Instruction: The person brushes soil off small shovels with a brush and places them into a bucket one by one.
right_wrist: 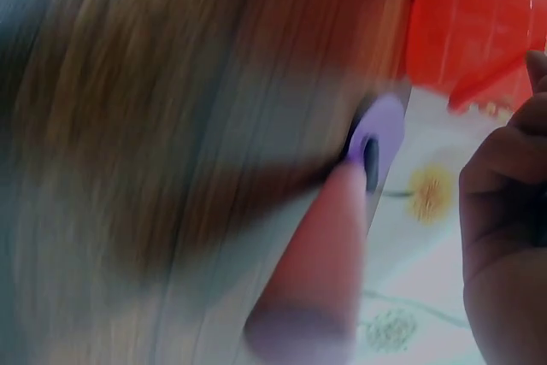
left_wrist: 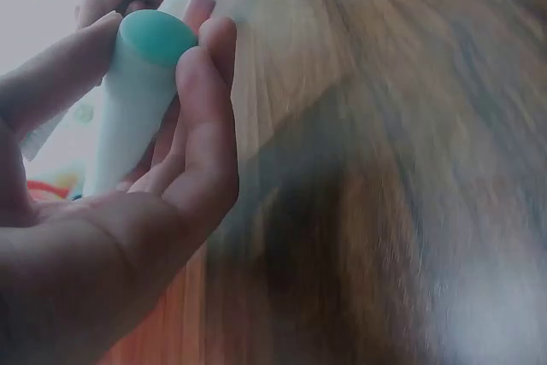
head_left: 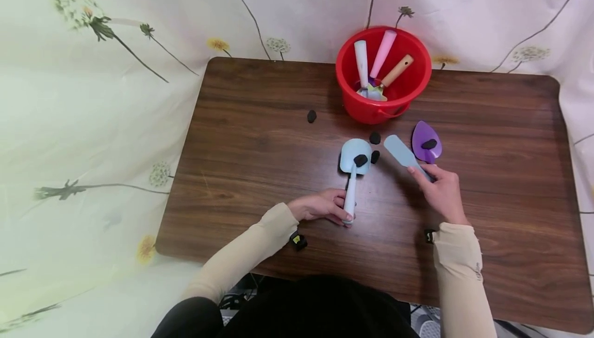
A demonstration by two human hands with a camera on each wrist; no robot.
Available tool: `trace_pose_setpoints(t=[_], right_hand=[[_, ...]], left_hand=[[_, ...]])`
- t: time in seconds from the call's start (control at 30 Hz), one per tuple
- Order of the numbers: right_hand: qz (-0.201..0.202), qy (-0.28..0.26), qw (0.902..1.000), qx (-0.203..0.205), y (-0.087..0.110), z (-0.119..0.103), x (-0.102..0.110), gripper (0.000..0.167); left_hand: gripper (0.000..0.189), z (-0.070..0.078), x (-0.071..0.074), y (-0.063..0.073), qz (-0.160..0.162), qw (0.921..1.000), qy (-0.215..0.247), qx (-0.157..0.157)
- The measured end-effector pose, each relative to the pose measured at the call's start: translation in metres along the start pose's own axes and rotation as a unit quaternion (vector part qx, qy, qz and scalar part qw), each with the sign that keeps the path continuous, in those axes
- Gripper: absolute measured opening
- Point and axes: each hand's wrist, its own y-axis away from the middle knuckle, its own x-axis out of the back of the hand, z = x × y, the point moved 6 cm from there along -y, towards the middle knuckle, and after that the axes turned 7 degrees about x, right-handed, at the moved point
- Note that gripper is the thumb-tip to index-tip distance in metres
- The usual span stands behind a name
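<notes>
My left hand point(head_left: 325, 205) grips the white handle point(left_wrist: 132, 108) of a light-blue toy shovel point(head_left: 350, 147); the handle's end is teal. One black stone point(head_left: 360, 160) lies on its blade. My right hand point(head_left: 443, 191) holds a light-blue, flat paddle-shaped tool point(head_left: 400, 151), its blade pointing toward the shovel and above the table. Two more black stones, one farther back point(head_left: 375, 138) and one nearer point(head_left: 375, 156), sit right of the shovel blade. Behind my right hand lies a purple trowel point(head_left: 419, 133) bearing a black stone point(head_left: 429, 144); its pink handle point(right_wrist: 320, 254) shows in the right wrist view.
A red bucket point(head_left: 371, 114) stands at the table's back edge, with white, pink and wooden tool handles sticking out. Left of it a lone black stone point(head_left: 311, 116) lies on the brown wooden table point(head_left: 260, 137). Flower-printed cloth point(head_left: 301, 13) hangs behind.
</notes>
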Motion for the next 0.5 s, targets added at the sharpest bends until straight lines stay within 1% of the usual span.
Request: trace_pose_setpoints(t=[0.13, 0.23, 0.37, 0.5], right_hand=[[-0.045, 0.001, 0.9988, 0.019, -0.004, -0.010, -0.016, 0.020], [-0.097, -0.001, 0.9950, 0.026, -0.006, -0.017, -0.029, 0.023], [-0.173, -0.006, 0.9845, 0.029, -0.007, -0.024, -0.044, 0.027], [-0.232, -0.008, 0.9717, 0.046, -0.008, -0.032, -0.057, 0.026]], left_hand=[[0.036, 0.001, 0.007, 0.005, 0.024, 0.9996, -0.007, -0.015], [0.039, 0.002, 0.009, 0.008, 0.029, 0.9992, -0.014, -0.023], [0.041, 0.003, 0.008, 0.011, 0.030, 0.9990, -0.022, -0.023], [0.046, 0.004, 0.008, 0.013, 0.028, 0.9989, -0.030, -0.021]])
